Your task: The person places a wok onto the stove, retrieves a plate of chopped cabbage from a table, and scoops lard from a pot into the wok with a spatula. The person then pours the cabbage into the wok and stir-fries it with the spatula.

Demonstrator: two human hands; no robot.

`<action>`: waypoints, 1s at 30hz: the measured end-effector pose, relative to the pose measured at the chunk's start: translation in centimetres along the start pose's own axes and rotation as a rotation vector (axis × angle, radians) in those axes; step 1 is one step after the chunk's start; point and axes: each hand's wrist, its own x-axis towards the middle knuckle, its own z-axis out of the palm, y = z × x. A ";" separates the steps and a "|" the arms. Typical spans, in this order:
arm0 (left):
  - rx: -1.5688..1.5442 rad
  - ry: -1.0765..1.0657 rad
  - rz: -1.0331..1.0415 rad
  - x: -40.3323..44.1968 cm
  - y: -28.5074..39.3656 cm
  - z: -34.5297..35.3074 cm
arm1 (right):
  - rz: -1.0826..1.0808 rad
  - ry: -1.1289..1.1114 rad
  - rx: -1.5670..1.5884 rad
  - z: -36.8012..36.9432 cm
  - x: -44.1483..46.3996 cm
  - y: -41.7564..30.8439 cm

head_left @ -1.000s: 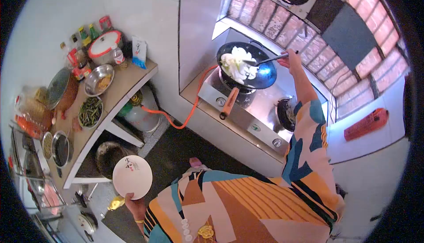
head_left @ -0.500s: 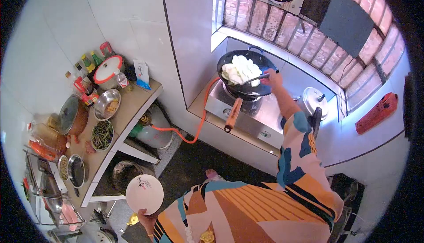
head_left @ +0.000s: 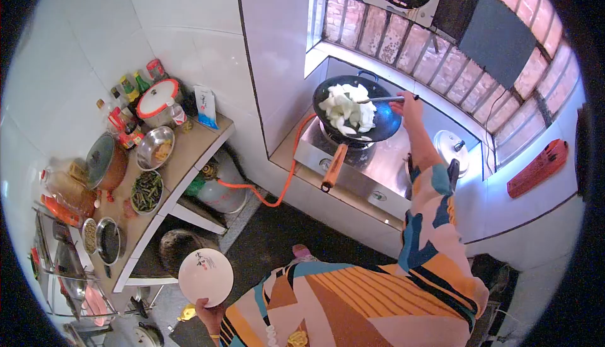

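A black wok (head_left: 389, 123) sits on the steel gas stove (head_left: 378, 164), its wooden handle (head_left: 335, 167) pointing towards me. White sliced pieces of food (head_left: 348, 109) are heaped in its left and middle part. My right hand (head_left: 411, 109) is closed around the handle of a spatula (head_left: 392, 99), above the wok's right rim. The spatula's head is among the white pieces and cannot be made out. Low on the left, my left hand (head_left: 210, 312) grips the edge of a white plate (head_left: 207, 277) with dark writing, held beside my body and with no food on it.
On the left counter stand a bowl of green vegetables (head_left: 147, 192), a steel bowl (head_left: 154, 148), a lidded pot (head_left: 106, 161) and several bottles. A gas cylinder (head_left: 224, 186) with an orange hose (head_left: 291, 164) stands beneath. A pressure cooker (head_left: 450, 148) is right of the stove.
My right hand has moved slightly right, drawing the spatula away from the wok's right side. The white pieces have shifted left, baring the wok's right side. The plate stays put.
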 end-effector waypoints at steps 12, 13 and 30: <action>0.008 0.038 0.112 -2.9 -0.2 -0.7 | -0.116 -0.113 -0.759 5.1 -4.0 -1.8; -0.016 0.038 0.114 -3.1 -0.3 -0.8 | -0.205 -0.100 -0.850 5.5 -3.8 -3.4; -0.019 0.073 0.141 -3.8 -0.8 -1.6 | -0.100 -0.046 -0.805 2.3 3.1 -0.7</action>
